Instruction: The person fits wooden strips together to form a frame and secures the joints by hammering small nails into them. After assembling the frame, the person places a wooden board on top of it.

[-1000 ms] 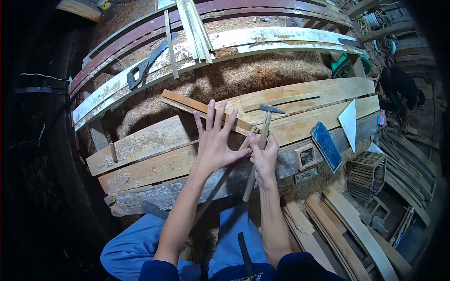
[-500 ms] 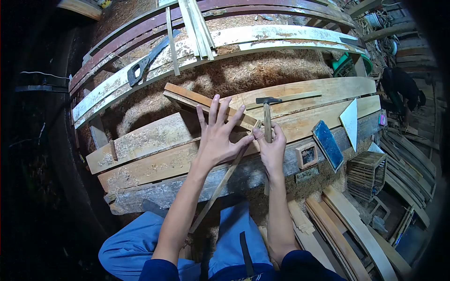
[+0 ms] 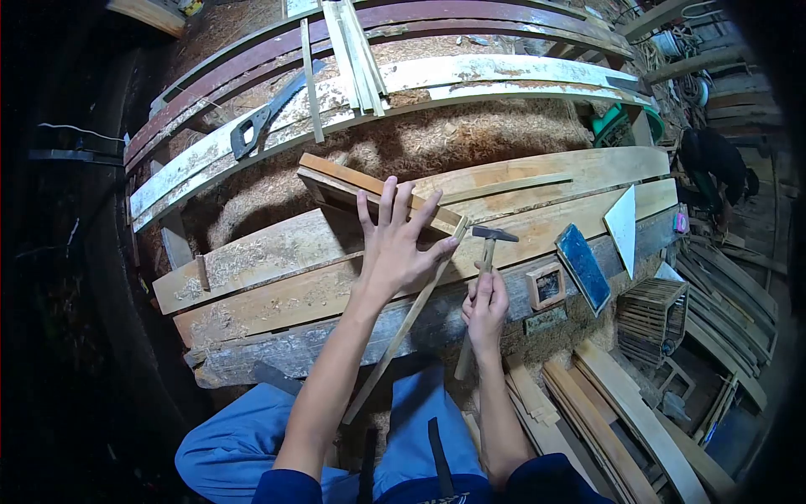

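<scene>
My left hand (image 3: pixel 393 252) lies spread across a wooden frame (image 3: pixel 340 172), its fingers stretched over the upper edge. Its thumb tip rests at the upper end of a thin wooden strip (image 3: pixel 395 344), which slants down toward my legs. Just to the right, my right hand (image 3: pixel 487 309) is closed around the handle of a hammer (image 3: pixel 495 234). The hammer's head points up and sits close to the strip's end, apart from it. The palm hides part of the frame.
Wooden planks (image 3: pixel 537 227) form the bench under the frame. On its right lie a small square frame (image 3: pixel 547 286), a blue panel (image 3: pixel 583 267) and a white triangular piece (image 3: pixel 622 228). A handsaw (image 3: pixel 260 122) rests on the white bench beyond. Another person (image 3: pixel 714 168) bends at far right.
My right hand has moved down and back from the strip's end, bringing the hammer lower, with its head now right of that end. My left hand has stayed on the frame.
</scene>
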### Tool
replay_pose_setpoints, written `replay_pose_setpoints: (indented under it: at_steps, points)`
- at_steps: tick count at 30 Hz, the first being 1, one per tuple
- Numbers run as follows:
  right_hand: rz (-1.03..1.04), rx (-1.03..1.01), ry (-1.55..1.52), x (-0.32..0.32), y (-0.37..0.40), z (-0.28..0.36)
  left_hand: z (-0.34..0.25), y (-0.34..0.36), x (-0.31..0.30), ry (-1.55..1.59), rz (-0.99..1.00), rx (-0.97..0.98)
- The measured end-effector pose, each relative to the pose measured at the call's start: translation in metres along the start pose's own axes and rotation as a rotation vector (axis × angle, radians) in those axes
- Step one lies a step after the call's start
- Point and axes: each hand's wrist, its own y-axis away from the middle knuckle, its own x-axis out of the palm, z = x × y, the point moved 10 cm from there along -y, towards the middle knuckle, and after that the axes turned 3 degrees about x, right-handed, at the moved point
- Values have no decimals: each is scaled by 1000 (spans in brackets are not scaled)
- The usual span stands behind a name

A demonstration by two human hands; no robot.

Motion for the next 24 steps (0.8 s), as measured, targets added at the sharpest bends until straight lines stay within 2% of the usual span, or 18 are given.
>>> replay_pose_setpoints:
  at_steps: [6,7,10,12,14,15,16,18,21,22,24]
  points:
    - [-138,-17,-305,1,13,6,2,13,-9,-101,24,66]
    - [-44,-4,-245,7,13,-3,1,17,-7,-156,19,67]
    - [51,69,-204,12,15,-10,-2,14,-16,-191,-29,99]
    - [-9,66,-252,9,16,-8,0,7,-12,-121,-43,107]
    - [-208,-4,-443,-4,20,-2,-2,1,-10,-95,-56,108]
    - [-171,32,-337,3,20,-9,-1,-1,-9,-98,-69,102]
    - [-18,94,-160,18,16,-21,-1,-3,-9,-102,-83,97]
    - [61,115,-230,21,15,-20,1,-4,-8,-93,-80,89]
    - [-223,34,-514,-2,18,0,2,5,-10,-84,-47,110]
    - [-221,36,-514,-1,19,-5,2,8,-10,-85,-47,108]
    - [-33,48,-287,22,18,-8,0,11,-12,-95,-84,122]
